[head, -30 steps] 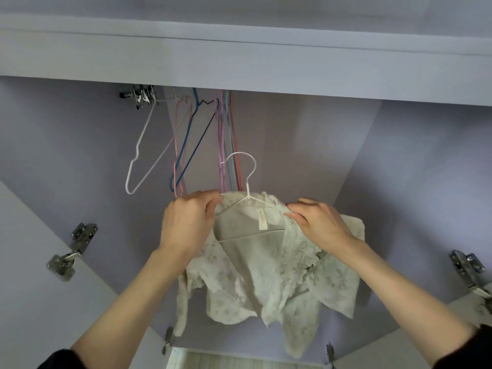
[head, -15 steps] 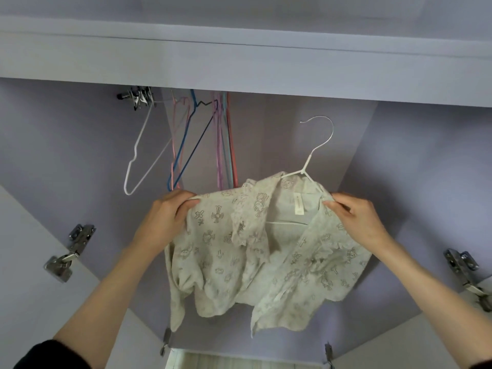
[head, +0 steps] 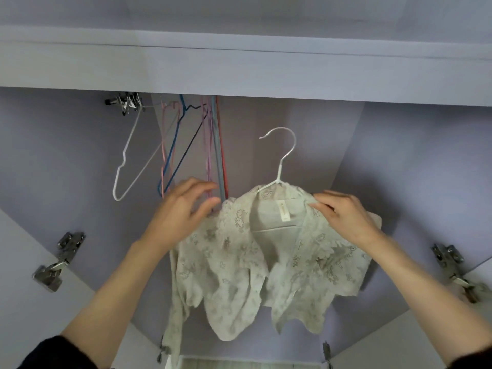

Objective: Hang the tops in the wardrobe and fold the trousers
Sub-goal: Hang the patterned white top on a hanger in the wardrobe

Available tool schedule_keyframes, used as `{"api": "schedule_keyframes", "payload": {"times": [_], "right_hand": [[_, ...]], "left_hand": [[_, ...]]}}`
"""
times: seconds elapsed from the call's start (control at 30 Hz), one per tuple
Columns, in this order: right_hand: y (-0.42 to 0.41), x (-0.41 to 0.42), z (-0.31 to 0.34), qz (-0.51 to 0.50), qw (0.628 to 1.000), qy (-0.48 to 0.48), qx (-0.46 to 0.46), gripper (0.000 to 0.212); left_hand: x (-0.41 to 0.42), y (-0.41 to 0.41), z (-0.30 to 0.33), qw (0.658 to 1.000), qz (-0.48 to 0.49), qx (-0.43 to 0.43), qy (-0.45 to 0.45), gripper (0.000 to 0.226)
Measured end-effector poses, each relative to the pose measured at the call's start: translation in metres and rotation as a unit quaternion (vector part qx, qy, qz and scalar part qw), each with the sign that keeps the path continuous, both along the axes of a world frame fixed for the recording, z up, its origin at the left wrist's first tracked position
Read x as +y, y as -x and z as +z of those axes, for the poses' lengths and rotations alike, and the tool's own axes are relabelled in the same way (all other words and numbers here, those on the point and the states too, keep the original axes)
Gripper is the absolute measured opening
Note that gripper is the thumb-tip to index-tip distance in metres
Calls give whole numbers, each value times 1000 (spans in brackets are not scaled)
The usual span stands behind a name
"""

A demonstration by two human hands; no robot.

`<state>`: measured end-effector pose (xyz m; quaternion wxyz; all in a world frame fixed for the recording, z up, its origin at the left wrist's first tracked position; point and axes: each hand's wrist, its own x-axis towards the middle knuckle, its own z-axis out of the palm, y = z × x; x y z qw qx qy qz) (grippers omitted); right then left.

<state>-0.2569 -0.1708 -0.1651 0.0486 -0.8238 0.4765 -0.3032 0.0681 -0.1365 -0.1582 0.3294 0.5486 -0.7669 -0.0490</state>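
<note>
Both arms reach up and forward, forearms bare, dark sleeves pushed back near the elbows at the bottom corners of the view. The left hand (head: 183,211) sits high, back of the hand toward the camera, fingers spread and loosely bent, thumb angled out to the right; whether it grips anything cannot be told. The right hand (head: 343,214) is level with it and well apart, wrist bent, fingers curled down and pinching the pale top (head: 239,262) at its shoulder.
</note>
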Motion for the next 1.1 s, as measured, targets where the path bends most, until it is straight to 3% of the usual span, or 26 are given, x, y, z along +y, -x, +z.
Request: {"api": "schedule_keyframes", "payload": {"times": [0.1, 0.23, 0.43, 0.53, 0.63, 0.93, 1.1], "right_hand": [[-12, 2, 2, 12, 1000, 12, 8, 24], [-16, 9, 3, 16, 1000, -13, -7, 24], [19, 14, 4, -59, 993, -28, -96, 15], [41, 13, -2, -107, 990, -33, -84, 11], [46, 14, -7, -123, 987, -69, -78, 13], [50, 23, -7, -142, 944, -187, -233, 17], [46, 35, 8, -132, 982, -122, -56, 25]], "left_hand": [[0, 34, 0, 997, -64, -27, -18, 42], [-3, 50, -6, 996, -34, 81, 18, 13], [-4, 52, -1, 990, 1, 137, 30, 11], [-6, 47, -1, 988, 19, 150, 26, 10], [-5, 45, -3, 990, 21, 134, 22, 11], [-6, 53, -1, 994, -1, 106, 26, 10], [-2, 70, -1, 993, -17, 117, 0, 11]]}}
